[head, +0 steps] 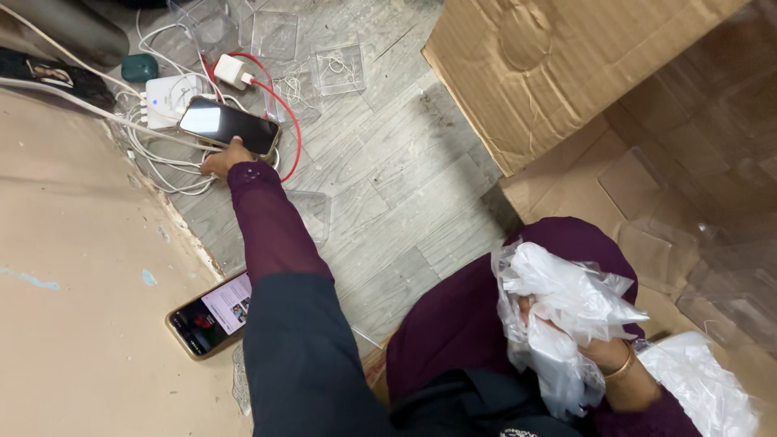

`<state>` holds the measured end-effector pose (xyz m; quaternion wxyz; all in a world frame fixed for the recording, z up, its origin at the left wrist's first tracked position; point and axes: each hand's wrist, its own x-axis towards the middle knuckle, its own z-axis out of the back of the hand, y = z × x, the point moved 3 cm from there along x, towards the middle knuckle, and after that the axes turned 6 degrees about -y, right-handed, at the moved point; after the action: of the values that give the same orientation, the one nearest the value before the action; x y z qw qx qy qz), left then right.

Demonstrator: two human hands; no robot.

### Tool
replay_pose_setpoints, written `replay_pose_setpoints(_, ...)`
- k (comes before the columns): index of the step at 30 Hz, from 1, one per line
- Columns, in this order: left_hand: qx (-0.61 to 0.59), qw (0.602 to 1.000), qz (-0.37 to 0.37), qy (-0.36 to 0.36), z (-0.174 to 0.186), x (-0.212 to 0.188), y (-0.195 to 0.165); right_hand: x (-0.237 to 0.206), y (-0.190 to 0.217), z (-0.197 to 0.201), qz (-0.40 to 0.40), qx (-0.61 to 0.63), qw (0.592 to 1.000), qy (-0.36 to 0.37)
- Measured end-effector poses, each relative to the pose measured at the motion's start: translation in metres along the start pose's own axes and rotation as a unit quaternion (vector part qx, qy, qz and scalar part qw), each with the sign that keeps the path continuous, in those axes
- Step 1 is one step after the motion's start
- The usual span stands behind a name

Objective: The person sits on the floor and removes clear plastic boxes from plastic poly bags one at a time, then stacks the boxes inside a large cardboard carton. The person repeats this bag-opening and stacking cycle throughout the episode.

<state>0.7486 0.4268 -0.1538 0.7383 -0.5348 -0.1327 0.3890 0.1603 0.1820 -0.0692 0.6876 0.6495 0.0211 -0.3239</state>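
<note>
Our left hand (225,158) reaches across the floor (405,178) and grasps the near edge of a dark smartphone (229,125), which lies tilted on a tangle of white cables (166,162) by the wall. We judge it stiff, smooth, slippery and breakable, best pinched by its long edges. Our right hand (595,348) is clenched around soft, light, crinkly clear plastic bags (566,299) over our lap.

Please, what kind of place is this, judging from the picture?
Probably an informal packing corner on the floor of a home or small workshop. A large cardboard box stands open, small clear plastic cases lie about, and the right hand grips crumpled plastic bags. Phones charge beside a wall.
</note>
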Motion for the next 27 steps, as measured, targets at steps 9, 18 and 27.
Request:
replay_pose_setpoints(9, 0.040, 0.846, -0.522, 0.106, 0.029, -0.021, -0.066, -0.004, 0.015, 0.021, 0.019, -0.031, 0.999, -0.005)
replay_pose_setpoints(18, 0.263, 0.569, -0.547, 0.554, 0.166, -0.185, -0.221, 0.040, 0.061, 0.026, 0.204, 0.075, 0.975, 0.047)
replay_pose_setpoints(27, 0.273, 0.390, -0.520, 0.710, 0.156, -0.238, -0.239, 0.180, 0.076, -0.104, 0.170, 0.264, 0.938, 0.149)
